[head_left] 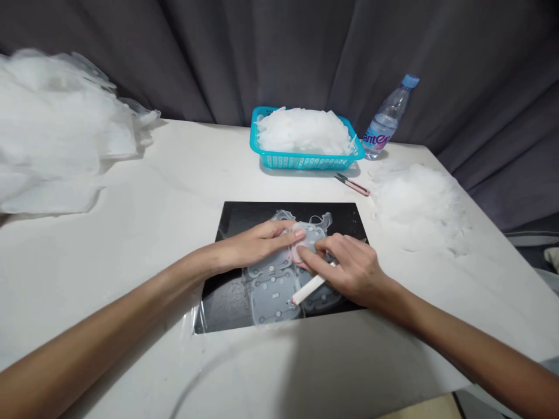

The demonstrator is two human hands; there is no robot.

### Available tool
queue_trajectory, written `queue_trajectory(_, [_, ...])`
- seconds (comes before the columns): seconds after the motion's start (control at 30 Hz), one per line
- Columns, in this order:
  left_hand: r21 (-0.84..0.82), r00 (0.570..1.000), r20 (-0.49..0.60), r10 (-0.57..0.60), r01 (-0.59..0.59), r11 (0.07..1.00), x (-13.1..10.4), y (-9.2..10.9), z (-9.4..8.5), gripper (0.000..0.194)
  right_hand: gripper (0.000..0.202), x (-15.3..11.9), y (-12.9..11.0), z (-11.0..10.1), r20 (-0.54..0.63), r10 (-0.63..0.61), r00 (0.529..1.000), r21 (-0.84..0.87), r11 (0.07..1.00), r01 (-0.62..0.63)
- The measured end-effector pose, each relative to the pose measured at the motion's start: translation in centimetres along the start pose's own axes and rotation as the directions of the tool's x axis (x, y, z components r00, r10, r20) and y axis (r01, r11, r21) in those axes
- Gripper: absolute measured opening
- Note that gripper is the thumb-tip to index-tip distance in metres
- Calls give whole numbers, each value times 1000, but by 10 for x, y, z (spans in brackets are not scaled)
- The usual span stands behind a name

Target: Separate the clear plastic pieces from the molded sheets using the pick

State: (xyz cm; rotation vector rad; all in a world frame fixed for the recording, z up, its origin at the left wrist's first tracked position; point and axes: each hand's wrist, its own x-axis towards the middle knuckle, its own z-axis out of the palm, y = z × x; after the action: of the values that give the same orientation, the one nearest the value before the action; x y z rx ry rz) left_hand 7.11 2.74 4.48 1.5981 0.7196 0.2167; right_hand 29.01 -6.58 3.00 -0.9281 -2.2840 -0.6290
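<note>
A translucent molded sheet (275, 299) with rounded-square sections, small holes and raised dots lies on a black board (225, 305). My left hand (266, 241) rests on its upper part, fingers stretched out and holding nothing. In my right hand (347, 265) is a thin tool with a white, wrapped-looking handle (308, 289); the handle points down and left over the sheet. The tool's working end is hidden by my fingers. My right fingertips are close to my left ones, at the sheet's middle section. Ragged clear edging (326, 221) sticks up at the sheet's far side.
Behind the board stands a blue basket (305, 162) heaped with white translucent pieces. Pink-handled thread snips (353, 184) lie near it, beside a water bottle (388, 122). White scraps (421, 206) are piled right, and a large stack of translucent sheets (56, 134) sits left.
</note>
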Motion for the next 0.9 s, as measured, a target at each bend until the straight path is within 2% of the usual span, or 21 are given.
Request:
queue_trajectory(0.07, [2,999,-49,-6,6,1000,-3,0,-5,40,7,1,1,0,-19,-17,1000,38,999,18])
queue_trajectory(0.23, [-2,989,145,22,-22,1000,-6,-1,-15,41,10,-2,6,4,56,59,997,147,987,-67])
queue_trajectory(0.33, [38,993,93,69,-73,997,-3,-6,-16,38,15,-4,7,9,130,70,989,153,984,-89])
queue_trajectory(0.43, [23,993,80,89,-92,996,-1,-11,-16,35,14,-4,6,11,198,-3,980,111,994,-19])
queue_trajectory(0.53, [19,995,76,60,-61,998,0,-11,-15,35,11,-4,5,9,245,-47,968,116,993,19])
queue_trajectory(0.6, [31,998,58,30,-32,999,-1,-8,-14,37,12,-3,10,9,274,28,961,220,971,-91])
queue_trajectory(0.63, [42,998,55,18,-20,999,-1,-7,-13,38,12,-2,15,9,286,128,950,293,932,-214])
queue_trajectory(0.67, [59,998,60,9,-13,998,-1,-5,-11,38,13,-1,21,10,291,267,919,363,857,-365])
queue_trajectory(0.7, [77,998,69,3,-8,997,-1,-3,-10,37,14,0,29,11,292,431,854,424,742,-519])
queue_trajectory(0.77, [109,996,87,-10,0,994,-1,0,-8,33,16,1,46,15,245,712,658,508,484,-713])
queue_trajectory(0.8, [119,996,84,-16,6,993,-2,2,-7,31,18,0,54,17,218,789,574,529,399,-749])
queue_trajectory(0.83, [123,997,77,-20,10,992,-2,3,-7,30,20,-1,59,18,222,826,518,544,336,-769])
queue_trajectory(0.87, [120,997,71,-18,9,993,-3,3,-8,30,23,-3,62,19,232,842,487,556,296,-777])
queue_trajectory(0.9, [115,998,65,-9,1,993,-3,4,-8,31,24,-4,63,20,247,843,477,565,275,-778])
